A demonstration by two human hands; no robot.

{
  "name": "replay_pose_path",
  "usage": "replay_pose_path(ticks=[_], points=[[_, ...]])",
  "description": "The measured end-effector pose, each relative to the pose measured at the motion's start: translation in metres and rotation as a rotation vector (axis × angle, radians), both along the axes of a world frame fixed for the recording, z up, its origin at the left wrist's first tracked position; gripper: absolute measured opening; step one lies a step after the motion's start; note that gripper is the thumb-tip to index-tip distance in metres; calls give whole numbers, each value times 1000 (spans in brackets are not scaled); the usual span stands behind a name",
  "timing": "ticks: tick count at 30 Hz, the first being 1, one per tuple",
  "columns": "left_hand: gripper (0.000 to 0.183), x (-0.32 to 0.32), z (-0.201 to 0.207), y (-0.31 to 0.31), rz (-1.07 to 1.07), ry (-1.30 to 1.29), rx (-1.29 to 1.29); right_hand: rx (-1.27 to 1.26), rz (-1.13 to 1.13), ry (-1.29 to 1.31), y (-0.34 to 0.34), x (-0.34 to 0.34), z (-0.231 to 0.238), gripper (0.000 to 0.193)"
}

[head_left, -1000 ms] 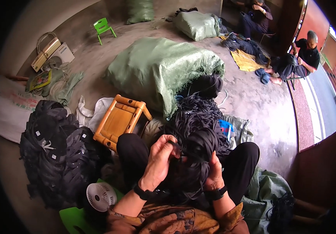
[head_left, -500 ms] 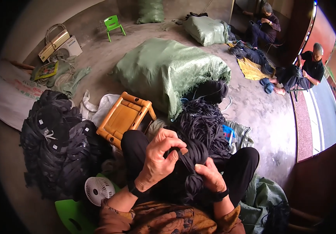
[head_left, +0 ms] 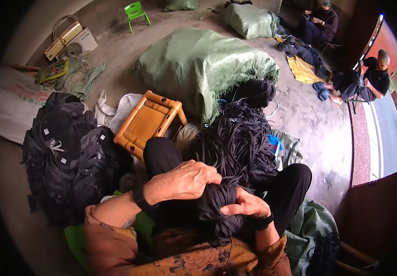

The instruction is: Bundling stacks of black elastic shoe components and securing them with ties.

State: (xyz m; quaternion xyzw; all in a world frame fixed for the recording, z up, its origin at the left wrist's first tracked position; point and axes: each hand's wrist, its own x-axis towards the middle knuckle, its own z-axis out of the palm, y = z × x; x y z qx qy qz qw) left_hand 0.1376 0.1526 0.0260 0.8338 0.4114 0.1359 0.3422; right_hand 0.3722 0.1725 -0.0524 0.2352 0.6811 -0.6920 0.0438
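In my lap lies a bundle of flat black straps, gathered and bulging below a narrower top. My right hand grips its right side, thumb across the front and fingers behind it. My left hand is closed at the bundle's upper left edge, with its knuckles up and the fingertips hidden against the straps. Just beyond my hands, a large tangled heap of loose black straps spills from the mouth of a big pale green woven sack.
A bamboo stool stands left of my knee, beside a tall pile of black strap bundles. Under me shows a green plastic chair. Crumpled green sacking lies at right. Two people sit working at far right; a small green chair stands far back.
My left hand has turned knuckles-up and shifted left and down, its elbow swinging outward. The right hand's thumb now lies across the bundle's front. The view has tilted slightly downward.
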Motion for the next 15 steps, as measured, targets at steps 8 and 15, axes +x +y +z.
replay_pose_path(ticks=[8,15], points=[[14,13,8,-33,-66,180,443,-503,-54,294,-25,-21,-3,45],[16,12,5,-30,-261,-49,-14,177,174,275,-38,-27,-14,52]])
